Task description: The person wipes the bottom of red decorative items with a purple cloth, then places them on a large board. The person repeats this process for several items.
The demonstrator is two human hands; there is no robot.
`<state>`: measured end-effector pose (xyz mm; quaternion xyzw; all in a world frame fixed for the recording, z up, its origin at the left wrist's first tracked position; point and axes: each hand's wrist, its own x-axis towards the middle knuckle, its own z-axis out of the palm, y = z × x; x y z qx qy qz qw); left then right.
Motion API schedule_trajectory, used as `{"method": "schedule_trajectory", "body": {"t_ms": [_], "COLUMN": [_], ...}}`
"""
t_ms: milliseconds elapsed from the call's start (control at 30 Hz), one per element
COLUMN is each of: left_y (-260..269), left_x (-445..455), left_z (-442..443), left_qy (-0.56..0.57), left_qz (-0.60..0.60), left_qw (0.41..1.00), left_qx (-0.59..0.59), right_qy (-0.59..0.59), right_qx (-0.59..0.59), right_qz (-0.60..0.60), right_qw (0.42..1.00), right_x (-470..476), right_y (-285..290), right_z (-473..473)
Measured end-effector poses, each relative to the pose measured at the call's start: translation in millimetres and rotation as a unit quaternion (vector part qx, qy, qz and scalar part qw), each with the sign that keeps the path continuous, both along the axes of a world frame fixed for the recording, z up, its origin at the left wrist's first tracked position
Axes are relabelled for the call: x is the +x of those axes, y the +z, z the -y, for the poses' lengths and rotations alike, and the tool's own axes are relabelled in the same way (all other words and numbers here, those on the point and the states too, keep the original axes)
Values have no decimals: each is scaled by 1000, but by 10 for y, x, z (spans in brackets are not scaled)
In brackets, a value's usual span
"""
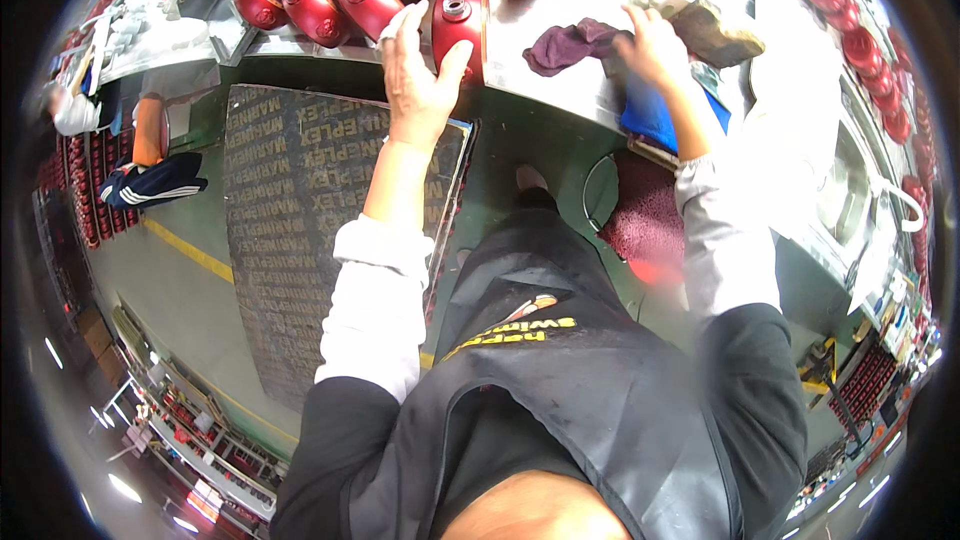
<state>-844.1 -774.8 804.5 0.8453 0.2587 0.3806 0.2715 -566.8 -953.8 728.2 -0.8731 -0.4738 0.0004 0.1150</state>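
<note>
My left hand (420, 82) is at the front edge of the white worktop (517, 79), its fingers spread. The thumb overlaps the side of a glossy red bottle (469, 34) with a short open neck; I cannot tell whether it touches. A crumpled purple cloth (562, 49) lies to the right of that bottle. My right hand (651, 49), blurred, is over the cloth's right end, and its grip on the cloth is unclear. Just beyond it sits a worn brownish block (716, 34). Blue cloth (656, 116) hangs at the worktop's edge below my right wrist.
More red bottles (319, 11) stand in rows at the back left. A dark printed board (292, 240) is at my left. Below the worktop is a round container with speckled reddish material (645, 206). Another person (75, 112) is at far left. Racks of red bottles (862, 52) line the right.
</note>
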Motion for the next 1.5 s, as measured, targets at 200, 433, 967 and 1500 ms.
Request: {"method": "schedule_trajectory", "body": {"t_ms": [200,433,967,1500], "left_y": [-187,-252,57,506], "left_x": [288,447,-106,-566], "left_z": [-108,-161,-81,280], "left_qy": [6,25,-52,-31], "left_qz": [-10,-9,314,308], "left_qw": [1000,1000,795,787], "left_qx": [12,0,-517,-534], "right_qy": [-21,-11,11,5], "right_qx": [-60,190,-94,361], "right_qz": [-100,-28,-3,-772], "right_qw": [993,981,996,523], "right_x": [153,158,9,-979], "right_y": [-61,-150,-30,1091], "right_z": [-204,-26,-407,381]}}
